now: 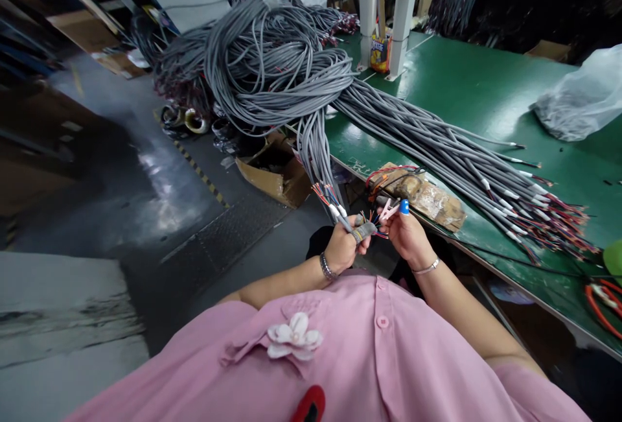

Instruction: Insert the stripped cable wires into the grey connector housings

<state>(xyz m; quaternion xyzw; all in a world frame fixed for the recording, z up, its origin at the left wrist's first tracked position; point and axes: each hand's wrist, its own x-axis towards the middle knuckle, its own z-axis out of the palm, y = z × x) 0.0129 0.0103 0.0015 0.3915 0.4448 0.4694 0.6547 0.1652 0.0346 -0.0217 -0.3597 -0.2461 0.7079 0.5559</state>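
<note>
Hands at work on a cable end, clock positions read from the hands, with twelve toward the top of the view. The left hand (343, 247) is closed around a grey cable (346, 222) near its end, a grey knitted cover on a finger; the thin coloured wires (372, 216) splay out toward three o'clock. The right hand (407, 234), its thumb capped in blue, appears to pinch a small pink clip-like tool (387, 210) at those wires; whether the tool's tips grip a wire cannot be told. Good practice here would be a firm left-hand hold close behind the splay, wires fanned apart, and a light pinch that neither nicks nor kinks them. Just beside the left hand, at eleven o'clock, are white-sleeved cable ends (335, 210). A worn wooden block (432, 201) lies at two o'clock on the green counter (466, 85); beyond it, a cable bundle (422, 143) stretches toward three. The large cable coil (272, 65) sits at eleven, an open cardboard box (284, 182) at ten.
</note>
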